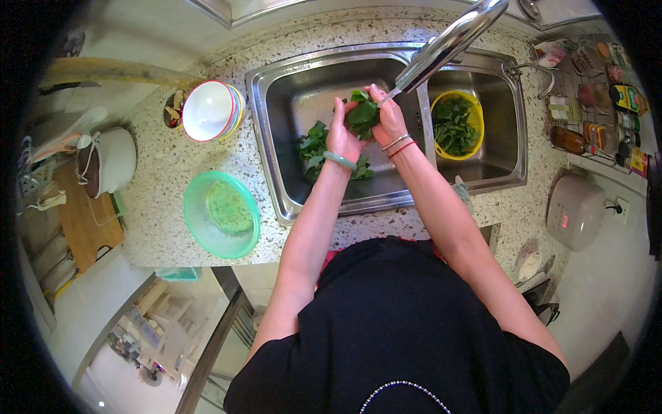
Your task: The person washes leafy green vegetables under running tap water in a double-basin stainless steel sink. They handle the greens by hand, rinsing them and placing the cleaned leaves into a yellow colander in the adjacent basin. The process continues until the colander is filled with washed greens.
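Observation:
A bunch of dark green leafy greens (361,119) is cupped between my hands over the left basin of the steel sink (265,117). My left hand (342,141) holds it from the left, fingers fairly straight. From the other side, my right hand (391,123) curls round the leaves. The chrome faucet (441,55) reaches down to my right fingers, and a thin stream of water seems to fall there. More loose greens (314,143) lie in the basin below and left of my hands. In the right basin sits a yellow basket (478,114) with more greens in it.
On the counter left of the sink stand a stack of bowls (205,110) and a green plastic basin (195,214). A wire rack (586,145) with jars and bottles is on the right, above a light-coloured appliance (578,210). A white pot (116,162) stands far left.

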`<move>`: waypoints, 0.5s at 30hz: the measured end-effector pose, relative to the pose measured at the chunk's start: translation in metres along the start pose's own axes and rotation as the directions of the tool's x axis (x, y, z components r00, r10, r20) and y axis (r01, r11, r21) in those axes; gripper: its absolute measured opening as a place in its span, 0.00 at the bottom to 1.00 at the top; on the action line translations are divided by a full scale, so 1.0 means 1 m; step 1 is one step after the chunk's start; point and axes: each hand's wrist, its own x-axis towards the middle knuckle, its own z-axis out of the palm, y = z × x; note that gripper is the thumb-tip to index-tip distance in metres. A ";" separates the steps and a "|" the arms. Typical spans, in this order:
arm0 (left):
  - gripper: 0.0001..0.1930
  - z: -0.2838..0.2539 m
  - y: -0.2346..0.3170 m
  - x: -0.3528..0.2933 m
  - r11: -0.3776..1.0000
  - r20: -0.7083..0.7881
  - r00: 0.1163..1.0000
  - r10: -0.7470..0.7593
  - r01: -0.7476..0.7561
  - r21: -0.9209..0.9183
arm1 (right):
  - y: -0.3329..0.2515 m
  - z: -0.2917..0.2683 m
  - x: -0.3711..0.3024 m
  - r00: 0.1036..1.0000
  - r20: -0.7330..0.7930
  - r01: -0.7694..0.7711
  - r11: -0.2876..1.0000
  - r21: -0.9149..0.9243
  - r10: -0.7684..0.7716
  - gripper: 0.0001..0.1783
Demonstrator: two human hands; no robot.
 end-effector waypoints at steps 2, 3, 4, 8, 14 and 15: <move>0.23 0.003 -0.001 0.011 1.000 0.061 0.998 0.023 -0.025 0.018 | 0.000 -0.008 0.005 0.997 0.069 0.032 0.998 0.054 -0.035 0.11; 0.23 0.004 -0.005 0.017 0.999 0.095 0.995 0.023 -0.026 0.026 | -0.001 -0.015 0.006 0.994 0.092 0.053 0.995 0.079 -0.060 0.11; 0.18 0.006 -0.004 0.014 0.999 0.153 0.988 0.031 -0.037 0.036 | -0.013 0.001 -0.009 0.998 0.026 0.063 0.996 0.070 -0.065 0.10; 0.16 0.013 -0.024 0.002 0.997 0.006 0.999 0.047 -0.047 0.062 | -0.024 -0.007 -0.030 0.985 -0.029 0.155 0.955 -0.253 -0.168 0.17; 0.16 0.013 -0.059 -0.007 0.998 -0.057 0.996 -0.063 0.064 0.016 | -0.023 -0.045 -0.053 0.978 -0.088 0.144 0.912 -0.384 -0.191 0.17; 0.16 0.020 -0.061 -0.012 0.997 -0.099 0.993 -0.064 0.067 0.032 | -0.023 -0.048 -0.056 0.979 -0.119 0.124 0.943 -0.308 -0.167 0.16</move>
